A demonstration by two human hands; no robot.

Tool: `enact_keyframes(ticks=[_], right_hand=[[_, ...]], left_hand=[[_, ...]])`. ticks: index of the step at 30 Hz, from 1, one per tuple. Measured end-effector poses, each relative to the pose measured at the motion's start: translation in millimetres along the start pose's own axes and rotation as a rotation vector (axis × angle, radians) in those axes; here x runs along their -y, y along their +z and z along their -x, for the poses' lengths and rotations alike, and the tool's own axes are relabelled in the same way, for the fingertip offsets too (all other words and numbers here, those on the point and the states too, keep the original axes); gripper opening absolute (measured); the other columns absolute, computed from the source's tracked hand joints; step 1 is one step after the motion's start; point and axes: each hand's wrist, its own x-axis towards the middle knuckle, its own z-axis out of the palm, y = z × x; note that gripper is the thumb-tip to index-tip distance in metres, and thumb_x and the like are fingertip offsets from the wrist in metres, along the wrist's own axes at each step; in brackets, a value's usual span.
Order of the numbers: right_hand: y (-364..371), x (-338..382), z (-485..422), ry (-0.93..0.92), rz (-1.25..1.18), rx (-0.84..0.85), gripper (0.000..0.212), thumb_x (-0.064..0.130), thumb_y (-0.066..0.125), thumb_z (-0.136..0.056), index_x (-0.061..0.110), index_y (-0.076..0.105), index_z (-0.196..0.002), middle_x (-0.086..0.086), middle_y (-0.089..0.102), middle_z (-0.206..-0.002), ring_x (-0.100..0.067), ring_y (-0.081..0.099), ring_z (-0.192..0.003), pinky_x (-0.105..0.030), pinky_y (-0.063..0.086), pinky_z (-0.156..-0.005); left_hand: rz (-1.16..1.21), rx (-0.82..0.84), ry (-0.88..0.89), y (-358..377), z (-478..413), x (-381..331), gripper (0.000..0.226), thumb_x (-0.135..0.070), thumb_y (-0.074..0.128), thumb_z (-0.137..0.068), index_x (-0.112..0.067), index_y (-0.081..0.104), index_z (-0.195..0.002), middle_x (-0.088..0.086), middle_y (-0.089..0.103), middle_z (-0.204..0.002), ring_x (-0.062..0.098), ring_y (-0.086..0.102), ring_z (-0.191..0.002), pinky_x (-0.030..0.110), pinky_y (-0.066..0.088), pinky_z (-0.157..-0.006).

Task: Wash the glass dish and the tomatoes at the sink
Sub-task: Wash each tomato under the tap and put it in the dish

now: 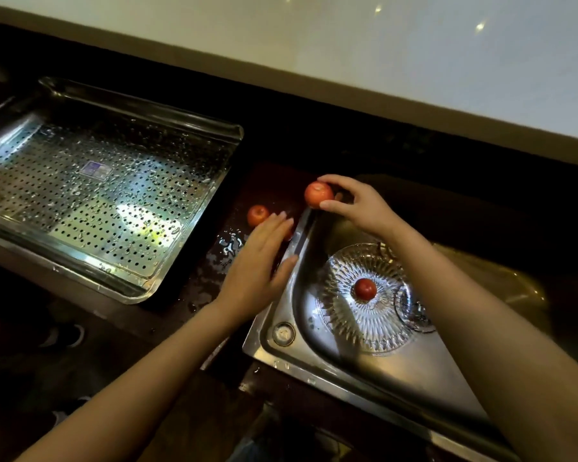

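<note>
The right hand (357, 203) holds a tomato (318, 194) between thumb and fingertips, above the far left corner of the steel sink (281, 355). The left hand (261, 261) lies flat and open on the wet dark worktop (214, 268), just near a second tomato (257, 215). In the sink, a third tomato (365, 289) sits in the glass dish (344, 315). A perforated steel tray (90, 195) stands at the left.

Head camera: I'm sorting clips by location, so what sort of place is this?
Most likely a home kitchen: a steel sink holding a glass dish, a perforated draining tray beside it, and tomatoes being handled on the wet dark counter.
</note>
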Motion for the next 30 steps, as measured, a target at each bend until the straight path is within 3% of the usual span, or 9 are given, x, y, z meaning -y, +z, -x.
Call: enact_keyframes(ticks=[2, 6, 8, 11, 16, 19, 21, 24, 30], right_hand=[[-11, 8, 17, -0.037, 0.006, -0.020, 0.049, 0.008, 0.068, -0.082, 0.008, 0.053, -0.128, -0.010, 0.053, -0.132, -0.022, 0.049, -0.121, -0.021, 0.036, -0.098], [-60, 27, 67, -0.085, 0.006, -0.155, 0.047, 0.015, 0.069, -0.081, 0.015, 0.055, -0.126, -0.001, 0.057, -0.125, -0.011, 0.050, -0.115, -0.016, 0.038, -0.097], [-82, 33, 94, -0.092, 0.007, -0.212, 0.046, 0.015, 0.070, -0.081, 0.016, 0.057, -0.125, 0.002, 0.058, -0.120, -0.008, 0.051, -0.111, -0.007, 0.037, -0.091], [-112, 30, 136, -0.067, 0.003, -0.308, 0.045, 0.015, 0.070, -0.080, 0.018, 0.058, -0.123, 0.003, 0.058, -0.118, -0.007, 0.052, -0.110, -0.006, 0.038, -0.090], [-155, 8, 211, 0.009, 0.020, -0.478, 0.046, 0.015, 0.069, -0.081, 0.017, 0.056, -0.125, 0.004, 0.056, -0.119, -0.006, 0.051, -0.110, -0.002, 0.037, -0.088], [-171, -11, 250, 0.064, -0.037, -0.566, 0.039, 0.016, 0.064, -0.086, 0.023, 0.055, -0.124, 0.002, 0.057, -0.123, -0.007, 0.053, -0.111, -0.009, 0.040, -0.092], [-177, -25, 273, 0.096, -0.187, -0.671, 0.024, 0.019, 0.052, -0.093, 0.030, 0.058, -0.114, 0.003, 0.059, -0.120, -0.006, 0.055, -0.107, -0.012, 0.045, -0.088], [-180, -48, 299, 0.173, -0.445, -0.821, 0.028, 0.024, 0.037, -0.099, 0.040, 0.061, -0.099, 0.005, 0.064, -0.109, -0.004, 0.061, -0.096, -0.016, 0.049, -0.081], [-165, -99, 330, 0.235, -0.906, -0.976, 0.032, 0.038, 0.039, -0.097, 0.035, 0.070, -0.096, 0.000, 0.075, -0.091, -0.019, 0.070, -0.091, -0.030, 0.054, -0.076]], left_hand=[[0.060, -0.071, -0.040, -5, -21, -13, 0.051, -0.026, 0.049, -0.091, -0.011, 0.040, -0.139, 0.008, 0.045, -0.143, 0.012, 0.033, -0.134, 0.028, 0.026, -0.112], [0.337, 0.014, -0.154, 0, -73, -71, 0.038, -0.024, 0.043, -0.097, -0.019, 0.047, -0.135, 0.006, 0.058, -0.127, 0.014, 0.053, -0.115, 0.026, 0.040, -0.096], [0.593, 0.132, -0.256, 7, -94, -107, 0.028, -0.028, 0.036, -0.100, -0.021, 0.058, -0.115, 0.009, 0.066, -0.103, 0.016, 0.065, -0.087, 0.026, 0.051, -0.073], [0.759, 0.281, -0.252, 20, -107, -159, 0.032, -0.034, 0.032, -0.100, -0.021, 0.059, -0.088, 0.006, 0.064, -0.069, 0.007, 0.059, -0.050, 0.016, 0.045, -0.045], [0.920, 0.518, -0.225, 48, -106, -240, 0.030, -0.032, 0.036, -0.100, -0.016, 0.061, -0.093, 0.008, 0.063, -0.068, 0.005, 0.058, -0.049, 0.015, 0.047, -0.048], [1.032, 0.623, -0.231, 75, -100, -281, 0.031, -0.027, 0.036, -0.100, -0.007, 0.059, -0.100, 0.009, 0.061, -0.073, 0.006, 0.058, -0.053, 0.016, 0.049, -0.053], [1.071, 0.686, -0.234, 95, -96, -305, 0.027, -0.024, 0.037, -0.100, -0.006, 0.058, -0.101, 0.010, 0.061, -0.080, 0.008, 0.060, -0.056, 0.017, 0.052, -0.056], [1.091, 0.780, -0.199, 128, -90, -333, 0.022, -0.020, 0.037, -0.100, -0.011, 0.058, -0.098, 0.011, 0.060, -0.085, 0.009, 0.062, -0.063, 0.019, 0.054, -0.063], [1.011, 0.930, -0.215, 193, -74, -363, 0.029, -0.019, 0.039, -0.099, -0.007, 0.054, -0.120, 0.018, 0.059, -0.111, 0.017, 0.061, -0.079, 0.025, 0.054, -0.073]])
